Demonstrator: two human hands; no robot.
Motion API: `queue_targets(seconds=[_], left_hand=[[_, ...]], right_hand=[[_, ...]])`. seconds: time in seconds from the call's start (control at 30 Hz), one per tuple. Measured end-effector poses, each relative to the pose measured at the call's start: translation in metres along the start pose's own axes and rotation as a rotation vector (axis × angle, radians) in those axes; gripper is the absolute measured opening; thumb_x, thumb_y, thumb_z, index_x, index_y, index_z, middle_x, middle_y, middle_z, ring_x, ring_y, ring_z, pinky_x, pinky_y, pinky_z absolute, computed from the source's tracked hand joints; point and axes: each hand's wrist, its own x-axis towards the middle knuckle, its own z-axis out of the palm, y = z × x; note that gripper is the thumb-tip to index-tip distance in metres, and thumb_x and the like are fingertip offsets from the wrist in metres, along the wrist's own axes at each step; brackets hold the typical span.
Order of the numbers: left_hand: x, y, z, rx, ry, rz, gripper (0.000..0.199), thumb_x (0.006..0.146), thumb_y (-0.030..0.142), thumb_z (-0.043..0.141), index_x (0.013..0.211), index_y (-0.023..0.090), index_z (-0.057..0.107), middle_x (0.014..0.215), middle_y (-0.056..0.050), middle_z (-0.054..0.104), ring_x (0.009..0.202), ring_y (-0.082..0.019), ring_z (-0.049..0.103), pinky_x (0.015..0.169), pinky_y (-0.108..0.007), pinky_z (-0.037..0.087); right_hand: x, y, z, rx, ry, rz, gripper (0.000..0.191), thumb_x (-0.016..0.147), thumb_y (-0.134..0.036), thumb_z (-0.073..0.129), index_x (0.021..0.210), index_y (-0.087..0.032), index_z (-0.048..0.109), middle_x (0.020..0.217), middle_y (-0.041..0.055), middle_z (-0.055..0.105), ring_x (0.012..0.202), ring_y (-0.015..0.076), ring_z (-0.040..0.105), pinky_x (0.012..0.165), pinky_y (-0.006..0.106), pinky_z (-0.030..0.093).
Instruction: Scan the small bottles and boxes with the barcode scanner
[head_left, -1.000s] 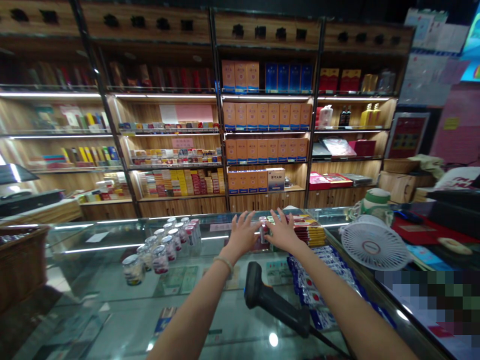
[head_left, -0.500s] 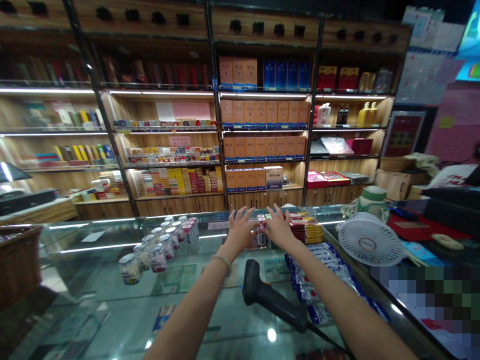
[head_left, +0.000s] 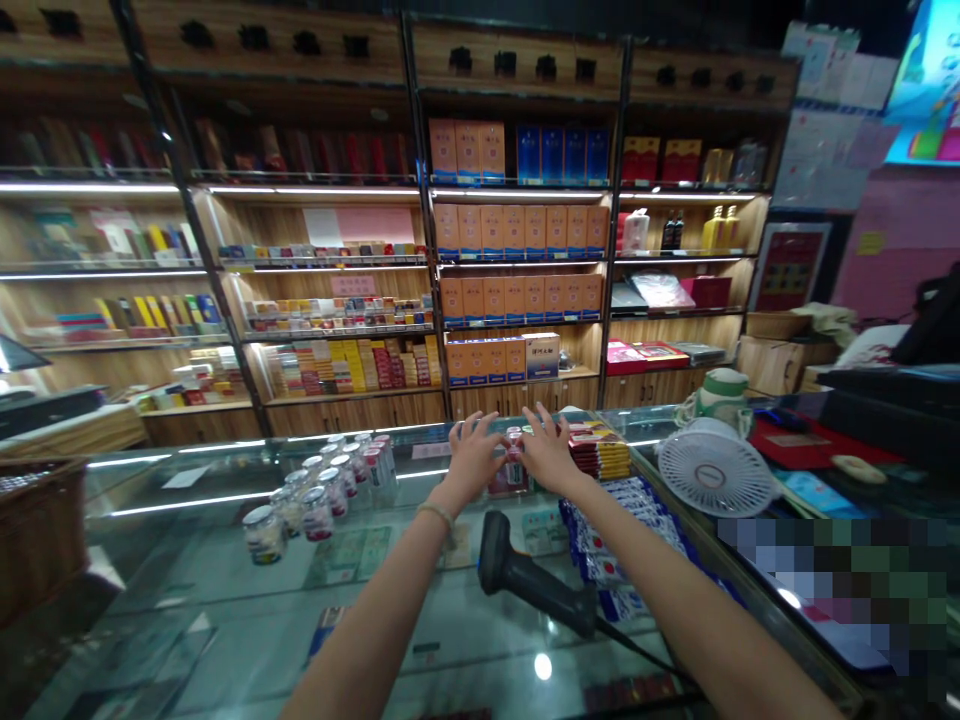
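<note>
Both my hands reach out over the glass counter [head_left: 360,610], on either side of a small jar [head_left: 514,468] with a pinkish label. My left hand [head_left: 477,455] has its fingers spread, its thumb and index near the jar's left side. On the other side, my right hand [head_left: 547,450] also has spread fingers, close to the jar's right edge; whether the fingertips touch it is hard to tell. Several jars [head_left: 318,512] stand in rows to the left. A black barcode scanner [head_left: 532,580] lies below my hands. Red and yellow packs [head_left: 611,455] are stacked beside my right hand.
Blue and white packets [head_left: 637,520] lie under my right forearm. A white fan [head_left: 716,470] and a green-lidded jug [head_left: 721,395] stand at the right. At the left is a woven basket [head_left: 45,530]. Shelves with boxes [head_left: 491,355] line the back wall.
The whole view has shifted slightly, so most things appear a little further left. My hands remain spread around the small jar, with little change in pose.
</note>
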Motion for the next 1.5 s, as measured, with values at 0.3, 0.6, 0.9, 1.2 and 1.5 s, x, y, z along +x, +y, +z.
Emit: queue_targets(seconds=[0.3, 0.6, 0.9, 1.2, 1.5], left_hand=[[-0.001, 0.022, -0.037, -0.035, 0.042, 0.041, 0.013, 0.083, 0.029, 0.071, 0.095, 0.031, 0.074, 0.149, -0.002, 0.053, 0.144, -0.031, 0.035, 0.117, -0.059, 0.022], [-0.030, 0.038, -0.051, -0.052, 0.063, -0.025, 0.018, 0.082, 0.035, 0.074, 0.100, 0.031, 0.073, 0.150, -0.002, 0.051, 0.142, -0.031, 0.037, 0.114, -0.057, 0.028], [-0.058, 0.030, -0.054, -0.086, 0.068, -0.034, 0.020, 0.083, 0.038, 0.072, 0.100, 0.029, 0.074, 0.151, -0.005, 0.050, 0.144, -0.031, 0.034, 0.118, -0.057, 0.025], [-0.082, 0.028, -0.060, -0.105, 0.171, -0.087, 0.014, 0.082, 0.033, 0.072, 0.095, 0.028, 0.073, 0.154, -0.005, 0.045, 0.145, -0.032, 0.032, 0.119, -0.059, 0.024], [-0.092, 0.031, -0.064, -0.031, 0.234, -0.075, 0.014, 0.081, 0.033, 0.074, 0.095, 0.031, 0.074, 0.154, -0.003, 0.045, 0.144, -0.034, 0.033, 0.120, -0.060, 0.020]], right_hand=[[-0.018, 0.001, -0.037, 0.024, 0.122, -0.043, 0.018, 0.094, -0.033, 0.057, 0.103, -0.024, 0.071, 0.162, 0.0078, 0.034, 0.153, 0.0314, 0.015, 0.117, 0.067, 0.012], [-0.044, -0.007, -0.062, 0.188, 0.211, 0.031, 0.028, 0.099, -0.041, 0.047, 0.107, -0.028, 0.070, 0.161, 0.0064, 0.034, 0.151, 0.0300, 0.017, 0.115, 0.064, 0.014], [-0.064, -0.022, -0.062, 0.329, 0.268, 0.133, 0.027, 0.096, -0.042, 0.050, 0.109, -0.029, 0.070, 0.159, 0.0043, 0.036, 0.150, 0.0302, 0.017, 0.116, 0.060, 0.017], [-0.082, -0.026, -0.034, 0.252, 0.347, 0.157, 0.029, 0.099, -0.042, 0.046, 0.112, -0.031, 0.069, 0.160, 0.0049, 0.034, 0.150, 0.0292, 0.017, 0.116, 0.058, 0.017], [-0.093, -0.026, -0.030, 0.001, 0.367, 0.067, 0.021, 0.093, -0.032, 0.060, 0.112, -0.028, 0.069, 0.158, 0.0084, 0.039, 0.150, 0.0315, 0.020, 0.117, 0.059, 0.012]])
